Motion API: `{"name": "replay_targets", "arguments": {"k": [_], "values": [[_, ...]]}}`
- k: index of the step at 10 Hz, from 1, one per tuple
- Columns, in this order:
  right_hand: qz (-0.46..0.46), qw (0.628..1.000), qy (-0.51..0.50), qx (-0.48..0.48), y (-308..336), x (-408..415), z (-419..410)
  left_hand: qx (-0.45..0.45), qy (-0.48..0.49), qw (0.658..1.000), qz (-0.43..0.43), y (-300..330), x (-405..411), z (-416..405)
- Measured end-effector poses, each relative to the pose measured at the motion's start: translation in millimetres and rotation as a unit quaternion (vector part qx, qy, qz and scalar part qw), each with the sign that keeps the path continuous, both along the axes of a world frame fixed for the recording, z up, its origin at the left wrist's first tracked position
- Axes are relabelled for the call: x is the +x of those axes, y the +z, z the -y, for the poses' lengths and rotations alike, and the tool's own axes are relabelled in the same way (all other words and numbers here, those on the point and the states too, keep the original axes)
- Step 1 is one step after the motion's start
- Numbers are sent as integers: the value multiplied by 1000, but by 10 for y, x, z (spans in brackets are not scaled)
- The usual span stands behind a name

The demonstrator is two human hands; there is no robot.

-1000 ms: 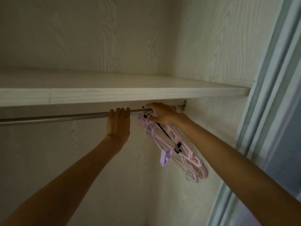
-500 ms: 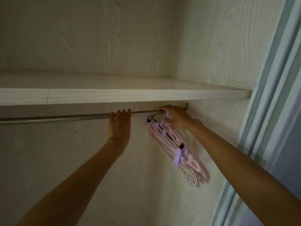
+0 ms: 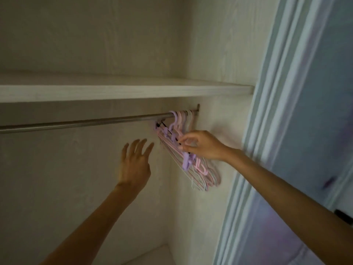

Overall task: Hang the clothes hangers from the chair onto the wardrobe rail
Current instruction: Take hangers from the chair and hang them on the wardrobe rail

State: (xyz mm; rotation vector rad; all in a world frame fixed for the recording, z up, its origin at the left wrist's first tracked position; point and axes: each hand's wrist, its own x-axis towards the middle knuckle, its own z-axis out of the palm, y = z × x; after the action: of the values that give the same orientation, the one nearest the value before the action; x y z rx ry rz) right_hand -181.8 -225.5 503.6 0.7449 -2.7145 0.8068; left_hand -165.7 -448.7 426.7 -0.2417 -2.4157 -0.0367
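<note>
My left hand (image 3: 133, 165) has dropped off the rail (image 3: 86, 122), fingers spread; right hand (image 3: 200, 146) pinches the hangers (image 3: 191, 165). Steady them, then release gently.

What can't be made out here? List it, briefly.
- Hangers, head view: bunched and overlapping at the right end of the rail; their number cannot be counted.
- Right hand: its fingers seem to pinch the bunch, but blur hides the exact contact.
- Rail's left end: cut off by the picture edge.
- Chair: outside the view.
</note>
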Motion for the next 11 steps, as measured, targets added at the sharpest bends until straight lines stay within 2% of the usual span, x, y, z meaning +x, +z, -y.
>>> {"name": "replay_targets", "arguments": {"k": [1, 2, 3, 4, 6, 7, 8, 10, 11], "values": [[85, 994, -34, -65, -331, 608, -218, 19, -92, 995, 20, -401, 386, -202], [134, 983, -103, -72, -714, 1258, -472, 57, -152, 977, 139, -690, 833, -445], [196, 966, -169, -9, -1121, 1922, -796, 51, -194, 950, 240, -942, 1208, -755], [243, 944, -216, 63, -1530, 2554, -1185, 89, -228, 907, 342, -1175, 1518, -1085], [379, 848, -371, 17, -2264, 3955, -2160, 152, -267, 790, 530, -1731, 2049, -1958], [438, 798, -414, -21, -2720, 4558, -2780, 166, -273, 729, 605, -2123, 2283, -2580], [446, 771, -451, -65, -3001, 4789, -2975, 171, -249, 712, 633, -2326, 2401, -2821], [516, 722, -451, -96, -4173, 5043, -3717, 178, -138, 686, 692, -3410, 2642, -3765], [513, 722, -457, -82, -4717, 4957, -4005, 157, -132, 695, 689, -4011, 2647, -4095]]}}
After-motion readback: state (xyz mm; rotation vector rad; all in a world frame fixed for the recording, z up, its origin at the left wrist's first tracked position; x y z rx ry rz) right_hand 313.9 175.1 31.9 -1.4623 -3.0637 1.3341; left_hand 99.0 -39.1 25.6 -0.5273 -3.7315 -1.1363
